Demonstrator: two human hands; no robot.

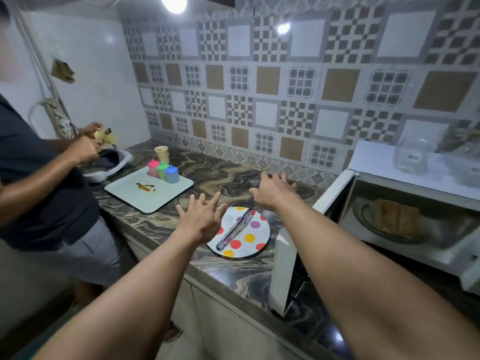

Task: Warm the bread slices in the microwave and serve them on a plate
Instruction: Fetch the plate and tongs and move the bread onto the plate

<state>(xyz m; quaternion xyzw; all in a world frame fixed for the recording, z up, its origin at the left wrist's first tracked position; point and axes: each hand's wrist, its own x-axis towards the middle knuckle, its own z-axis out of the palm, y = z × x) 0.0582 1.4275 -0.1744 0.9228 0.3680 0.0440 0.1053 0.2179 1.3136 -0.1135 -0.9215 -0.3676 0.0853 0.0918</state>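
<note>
— While both our arms reach out over the counter (241, 276), what sits where, left to right?

— At nine o'clock, another person (39, 178) beside a pale tray (130, 196). Our left hand (200, 219) hovers splayed and empty. At its three o'clock lies the spotted plate (255, 239) carrying metal tongs (233, 229). Our right hand (272, 190), fingers spread, holds nothing.

— And the bread?

— Farthest right, the bread slices (397, 216) rest on a dish inside the open microwave (389, 162). We judge them light, soft, perhaps hot; we'd pinch a crust edge gently with the tongs.
</note>
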